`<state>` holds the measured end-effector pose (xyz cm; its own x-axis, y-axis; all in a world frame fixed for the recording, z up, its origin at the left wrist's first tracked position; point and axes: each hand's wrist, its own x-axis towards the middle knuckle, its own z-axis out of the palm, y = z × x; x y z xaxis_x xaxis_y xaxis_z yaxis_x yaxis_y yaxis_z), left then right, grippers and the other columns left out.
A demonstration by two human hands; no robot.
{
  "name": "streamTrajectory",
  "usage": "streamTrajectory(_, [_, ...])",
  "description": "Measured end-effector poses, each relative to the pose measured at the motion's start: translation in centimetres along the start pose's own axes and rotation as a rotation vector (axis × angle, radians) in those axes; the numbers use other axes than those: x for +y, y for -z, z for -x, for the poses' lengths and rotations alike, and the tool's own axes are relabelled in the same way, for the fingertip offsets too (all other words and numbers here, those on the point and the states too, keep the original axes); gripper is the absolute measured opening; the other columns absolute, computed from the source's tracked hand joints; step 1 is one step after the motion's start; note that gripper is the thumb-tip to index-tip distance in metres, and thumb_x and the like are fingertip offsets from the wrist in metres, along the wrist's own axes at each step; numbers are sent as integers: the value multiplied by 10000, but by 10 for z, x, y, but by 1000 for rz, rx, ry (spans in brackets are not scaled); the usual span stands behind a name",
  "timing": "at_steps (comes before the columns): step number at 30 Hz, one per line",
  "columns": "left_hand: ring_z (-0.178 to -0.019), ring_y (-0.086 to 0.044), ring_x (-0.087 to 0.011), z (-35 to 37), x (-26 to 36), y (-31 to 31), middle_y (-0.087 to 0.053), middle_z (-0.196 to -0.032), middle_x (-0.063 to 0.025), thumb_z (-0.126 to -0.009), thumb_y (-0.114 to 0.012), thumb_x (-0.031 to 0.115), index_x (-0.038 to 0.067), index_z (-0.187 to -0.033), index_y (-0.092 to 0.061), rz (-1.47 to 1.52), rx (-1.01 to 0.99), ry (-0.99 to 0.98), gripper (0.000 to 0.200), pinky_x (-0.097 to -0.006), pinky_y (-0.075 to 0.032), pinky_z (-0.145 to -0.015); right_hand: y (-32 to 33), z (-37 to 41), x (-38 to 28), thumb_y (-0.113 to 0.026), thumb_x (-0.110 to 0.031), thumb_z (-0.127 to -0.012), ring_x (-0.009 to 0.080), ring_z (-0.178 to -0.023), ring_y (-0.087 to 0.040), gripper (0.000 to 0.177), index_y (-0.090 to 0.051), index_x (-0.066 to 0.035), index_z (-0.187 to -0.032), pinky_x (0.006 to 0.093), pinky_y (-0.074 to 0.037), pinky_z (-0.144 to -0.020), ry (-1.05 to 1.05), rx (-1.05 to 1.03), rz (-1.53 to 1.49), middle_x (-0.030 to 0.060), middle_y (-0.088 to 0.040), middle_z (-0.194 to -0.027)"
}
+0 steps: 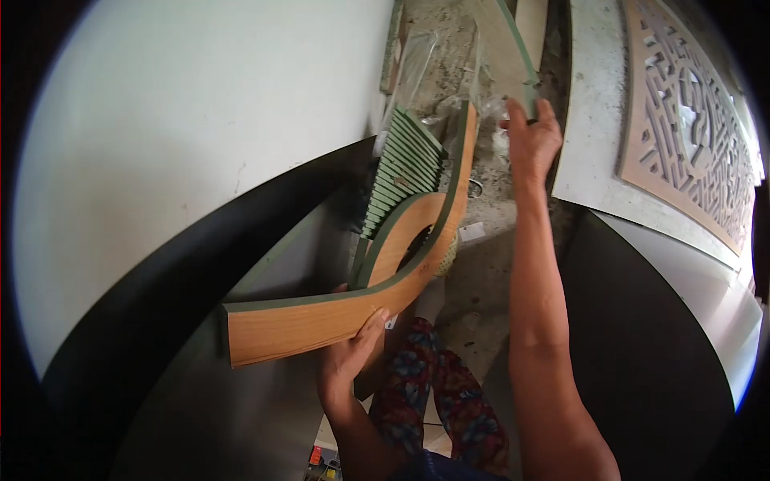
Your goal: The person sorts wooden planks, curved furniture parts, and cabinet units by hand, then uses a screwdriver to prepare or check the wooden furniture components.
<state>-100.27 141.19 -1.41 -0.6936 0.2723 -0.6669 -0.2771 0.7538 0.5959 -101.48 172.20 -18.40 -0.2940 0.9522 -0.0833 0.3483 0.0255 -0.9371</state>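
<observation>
My left hand (353,357) is closed on the lower part of a curved wooden board (305,325), which has a wood-grain face and green edges. The board bends in an S from the lower left up toward the middle. Behind it are a second, rounded wood-grain piece (401,228) and a green slatted piece (405,168). My right hand (533,148) is stretched forward, its fingers closed around the near end of a pale board with a green edge (520,48). Part of that grip is hidden by the fingers.
To the left stands a large white panel (216,104) with a dark curved edge. A carved lattice panel (690,120) lies on a whitish board (593,104) at the right. Clear plastic wrap (417,64) and a small white paper (472,231) are on the dirty floor.
</observation>
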Motion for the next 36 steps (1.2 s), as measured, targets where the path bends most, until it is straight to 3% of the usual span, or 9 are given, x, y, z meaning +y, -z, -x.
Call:
streamTrajectory(4, [-938, -520, -159, -1, -23, -1, -562, -980, -84, -808, -650, 201, -15, -1095, -492, -104, 62, -78, 393, -302, -407, -838, 93, 15, -86, -615, -170, -828, 57, -562, -522, 176, -597, 5, -842, 218, -425, -514, 61, 32, 83, 35, -588, -637])
streamTrajectory(6, [-958, -532, -186, 0, -27, -1, -581, -1003, -106, -800, -655, 263, -30, -1055, -537, -165, 125, -112, 406, -315, -403, -847, 130, 44, -129, -607, -86, -831, 77, -624, -564, 275, -572, 43, -1070, 225, -508, -603, 83, 88, -130, 89, -632, -795])
streamTrajectory(8, [-960, -541, -198, 4, -22, 1, -591, -1010, -120, -789, -663, 293, -27, -1052, -553, -201, 126, -105, 429, -320, -403, -847, 161, 78, -148, -605, -60, -828, 85, -651, -584, 308, -553, 40, -1114, 230, -505, -602, 92, 83, -91, 87, -631, -798])
streamTrajectory(12, [-946, -558, -228, 10, 3, -2, -605, -991, -145, -771, -670, 344, -32, -1012, -588, -200, 74, -29, 454, -334, -408, -835, 196, 110, -133, -608, -57, -828, 101, -690, -615, 295, -558, 39, -1102, 246, -508, -598, -114, -38, 285, 85, -627, -800])
streamTrajectory(17, [-876, -577, -256, 10, -10, -6, -617, -926, -149, -771, -670, 316, -42, -960, -602, -348, 149, -184, 410, -353, -427, -794, 202, 124, -86, -617, -140, -836, 170, -687, -647, 293, -560, 66, -1036, 253, -511, -569, -416, -177, -57, 100, -622, -835])
streamTrajectory(24, [-823, -588, -343, 10, -22, -3, -620, -868, -182, -727, -707, 336, -17, -888, -621, -293, 245, -285, 398, -406, -440, -740, 245, 155, -139, -522, -228, -876, 235, -668, -661, 354, -544, 94, -1024, 283, -541, -565, -551, -119, -311, 149, -623, -874])
streamTrajectory(28, [-835, -586, -356, 20, -14, 10, -616, -891, -185, -702, -722, 343, -10, -906, -616, -400, 217, -321, 422, -424, -443, -740, 276, 234, -159, -538, -132, -870, 239, -705, -655, 276, -523, 90, -1033, 294, -527, -654, -635, 96, -198, 168, -624, -848])
streamTrajectory(33, [-840, -590, -355, 40, 21, 29, -625, -881, -180, -686, -722, 364, 10, -873, -633, -444, 212, -325, 411, -430, -454, -735, 297, 300, -175, -552, -130, -855, 164, -735, -643, 260, -547, 92, -992, 301, -487, -683, -527, -97, 81, 122, -653, -743])
streamTrajectory(36, [-825, -598, -354, 45, 43, 39, -638, -857, -176, -680, -719, 367, 16, -852, -642, -467, 164, -298, 398, -428, -460, -724, 297, 321, -162, -552, -182, -861, 138, -681, -631, 275, -558, 67, -977, 265, -464, -611, -547, -158, 366, 69, -629, -714])
